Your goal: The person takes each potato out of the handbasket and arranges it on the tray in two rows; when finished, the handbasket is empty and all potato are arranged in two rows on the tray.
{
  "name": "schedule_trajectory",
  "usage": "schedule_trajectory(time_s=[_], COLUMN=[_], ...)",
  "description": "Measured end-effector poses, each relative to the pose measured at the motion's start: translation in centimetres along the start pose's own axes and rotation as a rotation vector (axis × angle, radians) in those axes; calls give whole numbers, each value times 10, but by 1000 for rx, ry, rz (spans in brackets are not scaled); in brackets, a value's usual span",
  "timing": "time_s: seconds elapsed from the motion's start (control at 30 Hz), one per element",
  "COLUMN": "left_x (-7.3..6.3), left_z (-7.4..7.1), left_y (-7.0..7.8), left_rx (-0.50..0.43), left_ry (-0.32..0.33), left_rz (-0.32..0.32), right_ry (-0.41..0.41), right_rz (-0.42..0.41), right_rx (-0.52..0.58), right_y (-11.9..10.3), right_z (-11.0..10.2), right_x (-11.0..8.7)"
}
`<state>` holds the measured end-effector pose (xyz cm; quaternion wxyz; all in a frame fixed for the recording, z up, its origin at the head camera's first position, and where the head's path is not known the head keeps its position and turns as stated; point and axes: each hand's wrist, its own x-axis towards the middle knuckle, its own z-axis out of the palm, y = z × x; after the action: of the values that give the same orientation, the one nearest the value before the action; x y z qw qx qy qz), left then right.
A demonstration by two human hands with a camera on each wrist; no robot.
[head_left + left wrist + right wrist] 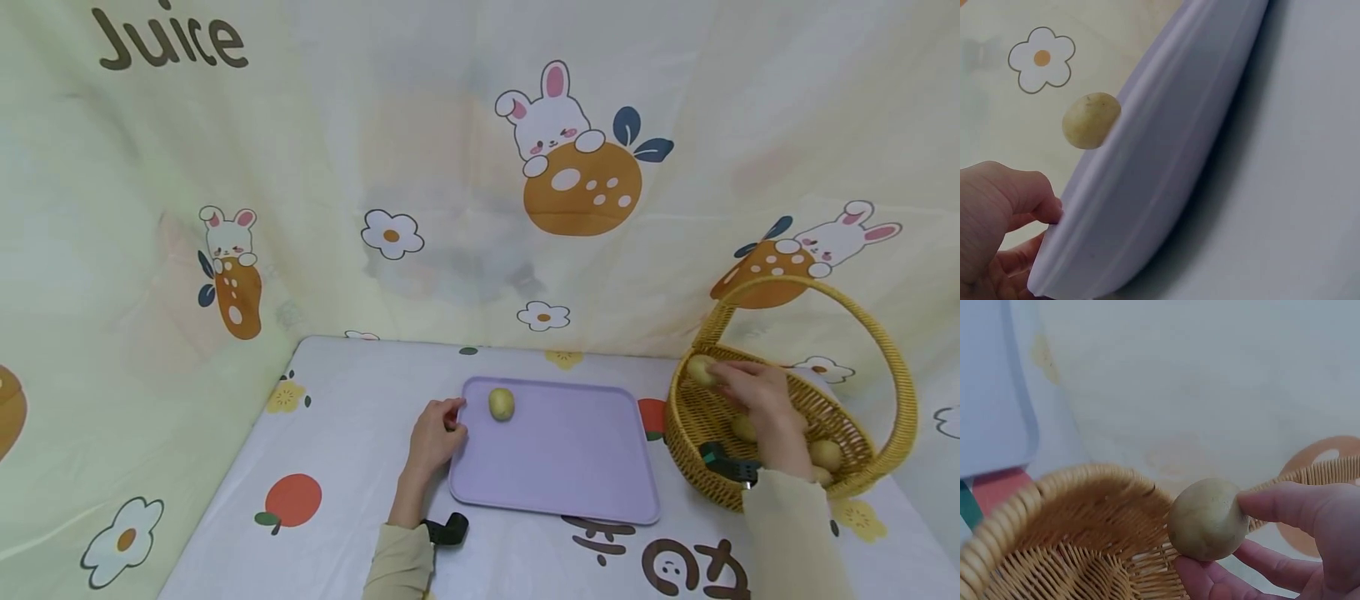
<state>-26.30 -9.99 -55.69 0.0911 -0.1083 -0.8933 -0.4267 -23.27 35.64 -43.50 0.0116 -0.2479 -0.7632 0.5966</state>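
Observation:
My right hand (757,400) pinches a potato (1207,519) between thumb and fingers, at the left inner side of the wicker basket (686,454). Several more potatoes (825,455) lie inside the basket, partly hidden by the hand and forearm. On the left, my left hand (437,437) holds the left rim of a lilac tray (555,458), with the thumb on the rim and the other fingers lower down. A single potato (502,404) rests in the tray near its upper left corner; the left wrist view shows it just past the rim.
The basket's tall arched handle (900,392) rises over its right side. A white printed cloth (360,400) covers the table, and a cream printed sheet (450,125) hangs behind it. Each wrist wears a small dark camera (448,531).

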Motion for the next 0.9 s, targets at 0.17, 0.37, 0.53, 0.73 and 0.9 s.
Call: schedule_trajectory(time_s=[0.17,0.37,0.53,0.73,0.9], left_x=[0,0,0,1,0], left_z=[0,0,-1,-1,-1], left_y=[0,1,1,2,3], left_rx=[-4,6,3,7,2], left_ry=[0,-2,-1,-8,-8], left_rz=[0,0,1,1,-1], right_ry=[-2,-30,-61,-79,-64], right_rz=[6,-42,-65,-81,-90], right_rx=[12,-21,-64,-131,-173], right_y=[-5,-9,-13,-19,-27], right_z=[10,24,37,56,75], right_x=[-4,-8,-11,-17,-20])
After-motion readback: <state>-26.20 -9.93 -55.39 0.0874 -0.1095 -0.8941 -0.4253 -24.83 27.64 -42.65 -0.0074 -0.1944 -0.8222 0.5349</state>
